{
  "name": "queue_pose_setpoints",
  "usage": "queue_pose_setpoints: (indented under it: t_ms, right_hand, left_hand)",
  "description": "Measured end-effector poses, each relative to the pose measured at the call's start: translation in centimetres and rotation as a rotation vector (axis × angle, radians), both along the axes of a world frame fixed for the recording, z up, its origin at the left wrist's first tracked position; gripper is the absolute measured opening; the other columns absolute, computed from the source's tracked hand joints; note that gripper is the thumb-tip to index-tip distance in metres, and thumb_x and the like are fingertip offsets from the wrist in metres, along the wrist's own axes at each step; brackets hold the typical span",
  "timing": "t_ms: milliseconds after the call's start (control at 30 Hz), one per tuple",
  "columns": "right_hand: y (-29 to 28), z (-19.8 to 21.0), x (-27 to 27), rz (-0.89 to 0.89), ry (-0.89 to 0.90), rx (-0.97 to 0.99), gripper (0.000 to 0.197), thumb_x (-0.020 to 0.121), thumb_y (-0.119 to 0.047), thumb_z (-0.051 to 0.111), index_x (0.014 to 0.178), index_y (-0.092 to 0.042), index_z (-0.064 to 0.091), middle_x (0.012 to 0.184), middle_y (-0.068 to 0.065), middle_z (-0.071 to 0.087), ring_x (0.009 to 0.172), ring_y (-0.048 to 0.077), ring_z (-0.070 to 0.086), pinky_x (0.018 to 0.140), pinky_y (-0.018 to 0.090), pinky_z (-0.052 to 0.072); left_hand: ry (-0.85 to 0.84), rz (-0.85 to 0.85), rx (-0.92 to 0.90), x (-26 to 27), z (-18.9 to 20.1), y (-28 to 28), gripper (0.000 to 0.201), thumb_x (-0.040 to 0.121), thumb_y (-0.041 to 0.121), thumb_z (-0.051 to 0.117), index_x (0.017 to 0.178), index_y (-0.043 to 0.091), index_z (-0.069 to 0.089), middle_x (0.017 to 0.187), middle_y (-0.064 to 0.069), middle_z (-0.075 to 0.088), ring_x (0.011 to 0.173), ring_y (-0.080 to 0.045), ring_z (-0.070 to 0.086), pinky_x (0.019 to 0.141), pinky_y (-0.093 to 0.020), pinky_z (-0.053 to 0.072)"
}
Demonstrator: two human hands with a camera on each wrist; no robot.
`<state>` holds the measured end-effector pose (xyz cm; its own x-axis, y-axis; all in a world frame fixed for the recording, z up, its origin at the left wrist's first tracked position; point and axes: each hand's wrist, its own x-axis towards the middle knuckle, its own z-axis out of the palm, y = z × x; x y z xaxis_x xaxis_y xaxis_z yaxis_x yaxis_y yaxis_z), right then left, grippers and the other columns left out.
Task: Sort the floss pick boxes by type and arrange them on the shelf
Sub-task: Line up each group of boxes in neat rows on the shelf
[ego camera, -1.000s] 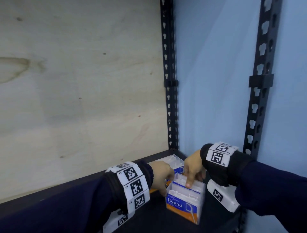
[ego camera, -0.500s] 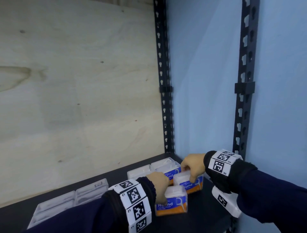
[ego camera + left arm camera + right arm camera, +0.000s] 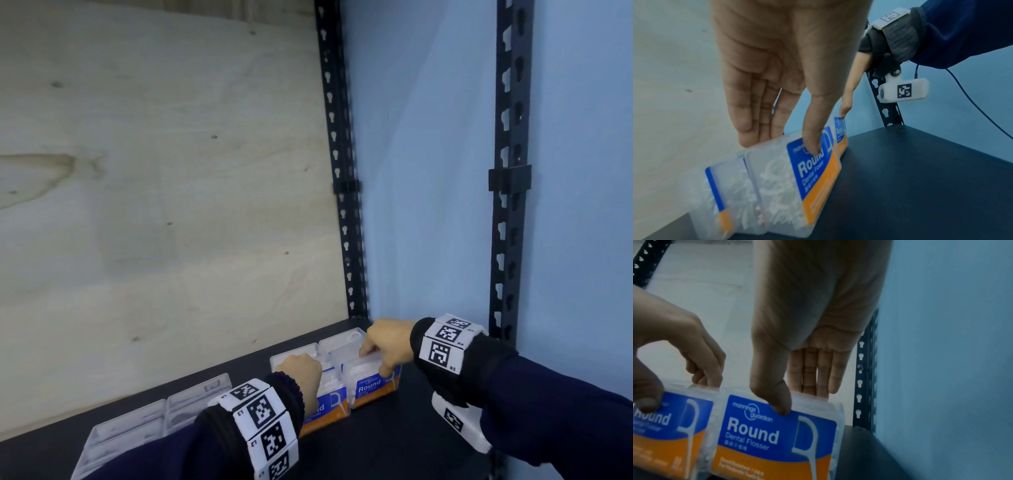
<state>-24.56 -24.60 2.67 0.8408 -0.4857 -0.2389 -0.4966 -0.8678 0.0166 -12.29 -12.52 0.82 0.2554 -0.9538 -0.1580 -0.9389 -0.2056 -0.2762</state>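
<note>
Left hand (image 3: 301,373) pinches the left clear blue-and-orange "Round" floss box (image 3: 797,183), right hand (image 3: 385,342) the right matching box (image 3: 774,439). Lower centre: butt sides flush, labels forward, then release.

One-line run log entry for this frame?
left hand: pinches left Round box | right hand: pinches right Round box | boxes side by side on shelf
</note>
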Motion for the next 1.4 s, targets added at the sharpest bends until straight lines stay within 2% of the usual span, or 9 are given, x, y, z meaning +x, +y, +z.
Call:
queue_pose_setpoints:
  t_ms: [100, 200, 333, 467, 667, 833, 1167, 1300, 1400]
  right_hand:
    - [0.1, -0.3, 0.3, 0.015, 0.028, -0.028, 0.039, 0.079, -0.012, 0.067, 0.116, -0.002, 0.063, 0.098, 0.013, 0.065, 0.088, 0.025, 0.057, 0.068, 0.029, 0.048]
    - [0.2, -0.6, 0.6, 0.011, 0.047, -0.063, 0.045, 0.08, -0.013, 0.066, 0.124, -0.003, 0.059, 0.119, 0.018, 0.062, 0.108, 0.032, 0.058, 0.089, 0.038, 0.051]
    - [0.2, -0.8, 0.7, 0.01, 0.007, -0.116, 0.053, 0.084, -0.012, 0.064, 0.134, -0.005, 0.047, 0.137, 0.013, 0.046, 0.125, 0.029, 0.045, 0.1, 0.036, 0.04]
    - [0.1, -1.0, 0.9, 0.014, 0.031, -0.162, 0.064, 0.083, -0.015, 0.066, 0.139, -0.004, 0.039, 0.142, 0.014, 0.04, 0.127, 0.029, 0.043, 0.103, 0.037, 0.04]
    - [0.2, -1.9, 1.8, -0.007, 0.091, -0.171, 0.052, 0.081, -0.016, 0.068, 0.127, -0.002, 0.05, 0.125, 0.019, 0.056, 0.112, 0.032, 0.057, 0.091, 0.038, 0.049]
    - [0.5, -2.5, 2.2, -0.017, 0.084, -0.212, 0.044, 0.082, -0.018, 0.066, 0.12, 0.002, 0.056, 0.122, 0.021, 0.057, 0.108, 0.034, 0.059, 0.089, 0.039, 0.052]
    - [0.5, -2.6, 1.8, -0.011, 0.037, -0.16, 0.046, 0.084, -0.019, 0.065, 0.125, -0.002, 0.051, 0.126, 0.02, 0.054, 0.112, 0.034, 0.056, 0.09, 0.036, 0.047]
    - [-0.1, -2.2, 1.9, -0.044, -0.025, -0.075, 0.064, 0.079, -0.018, 0.07, 0.135, -0.003, 0.041, 0.136, 0.016, 0.047, 0.122, 0.03, 0.049, 0.099, 0.037, 0.044]
    - [-0.8, -2.4, 2.3, -0.072, -0.003, -0.068, 0.093, 0.075, -0.018, 0.074, 0.147, -0.002, 0.018, 0.153, 0.016, 0.024, 0.138, 0.03, 0.032, 0.113, 0.037, 0.033]
  left_hand:
    - [0.008, 0.003, -0.007, 0.2, 0.0, 0.0, 0.03, 0.091, 0.013, 0.055, 0.117, -0.002, 0.056, 0.125, -0.016, 0.059, 0.114, -0.029, 0.058, 0.089, -0.032, 0.05]
    - [0.013, 0.004, -0.015, 0.3, -0.1, -0.1, 0.03, 0.091, 0.012, 0.055, 0.118, -0.002, 0.055, 0.127, -0.017, 0.057, 0.116, -0.029, 0.057, 0.091, -0.032, 0.049]
    - [0.029, 0.006, -0.047, 0.3, -0.5, -0.2, 0.037, 0.089, 0.012, 0.057, 0.124, 0.001, 0.05, 0.132, -0.016, 0.048, 0.12, -0.029, 0.053, 0.094, -0.033, 0.047]
    - [0.065, 0.011, -0.053, 0.2, -0.5, -0.3, 0.045, 0.087, 0.019, 0.062, 0.125, 0.001, 0.049, 0.133, -0.015, 0.047, 0.12, -0.029, 0.051, 0.095, -0.034, 0.047]
    - [0.079, 0.018, 0.005, 0.4, -0.5, -0.5, 0.044, 0.086, 0.025, 0.062, 0.12, -0.001, 0.053, 0.127, -0.017, 0.057, 0.116, -0.03, 0.056, 0.092, -0.034, 0.048]
    - [0.091, 0.026, 0.008, 0.4, -0.4, -0.4, 0.044, 0.087, 0.024, 0.061, 0.122, -0.001, 0.052, 0.129, -0.017, 0.055, 0.117, -0.029, 0.056, 0.093, -0.033, 0.048]
    - [0.113, 0.035, 0.014, 0.3, -0.3, -0.4, 0.042, 0.089, 0.022, 0.06, 0.123, -0.002, 0.052, 0.129, -0.017, 0.056, 0.117, -0.029, 0.056, 0.094, -0.032, 0.048]
    - [0.115, 0.051, 0.008, 0.3, -0.5, -0.6, 0.056, 0.086, 0.027, 0.063, 0.13, -0.001, 0.044, 0.133, -0.016, 0.05, 0.121, -0.028, 0.052, 0.097, -0.033, 0.046]
    - [0.093, 0.103, 0.011, 0.4, -0.8, -1.0, 0.083, 0.081, 0.034, 0.068, 0.141, -0.003, 0.025, 0.146, -0.018, 0.032, 0.132, -0.03, 0.039, 0.107, -0.037, 0.04]
